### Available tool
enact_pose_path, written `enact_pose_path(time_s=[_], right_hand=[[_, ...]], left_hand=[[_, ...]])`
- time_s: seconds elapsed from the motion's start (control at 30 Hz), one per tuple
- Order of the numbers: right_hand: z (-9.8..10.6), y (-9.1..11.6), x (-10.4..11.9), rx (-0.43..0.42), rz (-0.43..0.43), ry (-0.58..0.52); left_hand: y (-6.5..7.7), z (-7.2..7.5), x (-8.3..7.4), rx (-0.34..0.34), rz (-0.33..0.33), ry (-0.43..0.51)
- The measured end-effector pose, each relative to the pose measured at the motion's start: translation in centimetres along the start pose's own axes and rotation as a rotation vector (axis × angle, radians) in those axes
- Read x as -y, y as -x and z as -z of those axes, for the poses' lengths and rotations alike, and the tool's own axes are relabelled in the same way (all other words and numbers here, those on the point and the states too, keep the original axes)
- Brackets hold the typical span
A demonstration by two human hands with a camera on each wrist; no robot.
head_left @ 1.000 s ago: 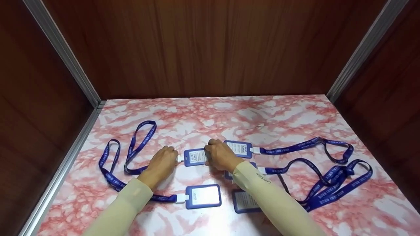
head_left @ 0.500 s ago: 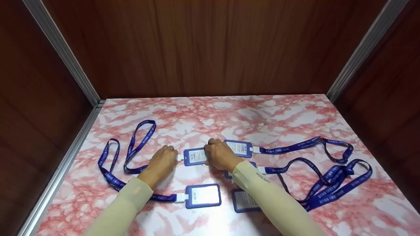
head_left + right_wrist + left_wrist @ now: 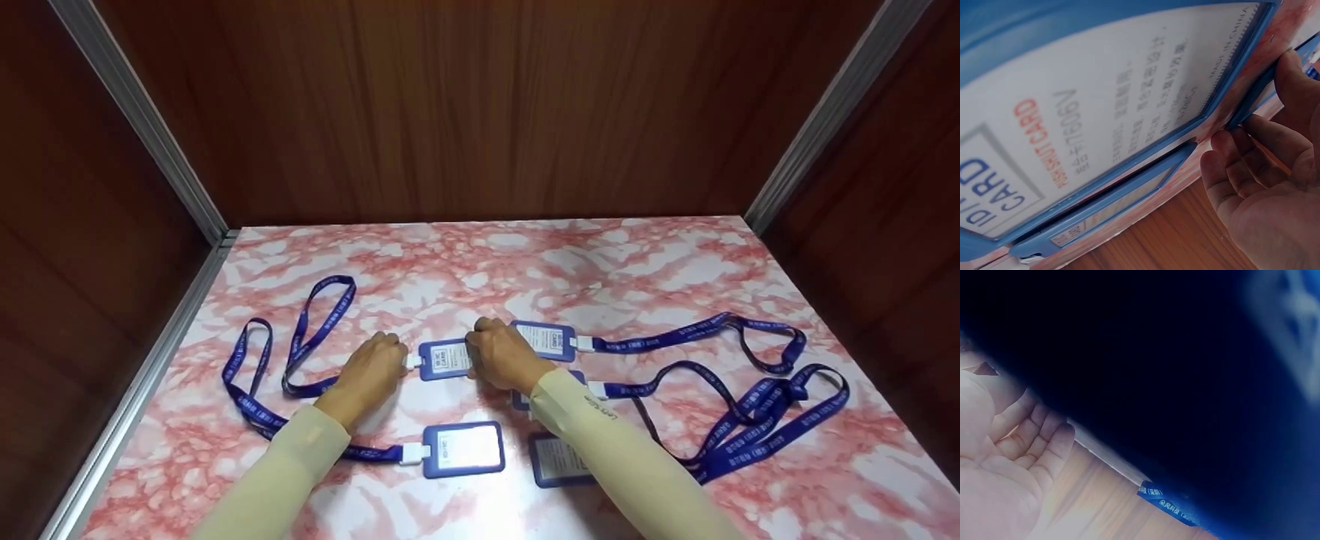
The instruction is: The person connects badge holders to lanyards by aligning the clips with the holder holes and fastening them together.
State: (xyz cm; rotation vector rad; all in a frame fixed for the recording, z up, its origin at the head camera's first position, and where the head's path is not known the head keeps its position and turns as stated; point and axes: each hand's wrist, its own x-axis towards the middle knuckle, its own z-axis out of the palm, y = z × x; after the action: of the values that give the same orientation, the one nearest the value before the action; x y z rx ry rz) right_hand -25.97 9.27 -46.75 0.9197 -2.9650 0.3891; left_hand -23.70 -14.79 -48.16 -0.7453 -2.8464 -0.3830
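In the head view a blue-framed badge holder [image 3: 444, 358] lies flat on the table between both hands. My left hand [image 3: 371, 367] has its fingers at the white clip [image 3: 413, 361] of its blue lanyard [image 3: 322, 330], the strap running out behind the hand. At the holder's other end, my right hand [image 3: 502, 354] covers the edge. The right wrist view shows thumb and fingers [image 3: 1241, 149] pinching that end of the badge holder [image 3: 1258, 93]. A dark shape blocks most of the left wrist view, leaving curled fingers [image 3: 1033, 433] and a bit of lanyard [image 3: 1168, 503].
Another badge holder [image 3: 463, 450] lies nearer the body on the left. To the right lie an upper badge holder [image 3: 551, 341], a middle one [image 3: 523, 401] partly under the right arm and a lower one [image 3: 555, 459]. Their lanyards [image 3: 772, 409] tangle on the right. Wooden panels [image 3: 480, 112] enclose the table.
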Motion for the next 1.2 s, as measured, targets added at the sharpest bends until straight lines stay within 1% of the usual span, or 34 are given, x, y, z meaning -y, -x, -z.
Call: enact_pose_path(time_s=[0.1, 0.2, 0.47, 0.73, 1.2], right_hand=[[0.06, -0.02, 0.05, 0.007, -0.006, 0.005], [0.08, -0.01, 0.07, 0.019, -0.013, 0.003], [0.12, 0.07, 0.03, -0.016, 0.011, 0.001], [0.28, 0.0, 0.15, 0.011, -0.009, -0.008], [0.15, -0.18, 0.09, -0.01, 0.005, -0.001]], left_hand=[[-0.01, 0.04, -0.03, 0.018, 0.011, 0.003], [-0.02, 0.07, -0.02, 0.023, 0.013, 0.006], [-0.14, 0.1, -0.04, 0.046, 0.015, -0.02], [-0.3, 0.1, -0.01, 0.039, 0.0, -0.011], [-0.43, 0.32, -0.07, 0.08, 0.022, 0.014]])
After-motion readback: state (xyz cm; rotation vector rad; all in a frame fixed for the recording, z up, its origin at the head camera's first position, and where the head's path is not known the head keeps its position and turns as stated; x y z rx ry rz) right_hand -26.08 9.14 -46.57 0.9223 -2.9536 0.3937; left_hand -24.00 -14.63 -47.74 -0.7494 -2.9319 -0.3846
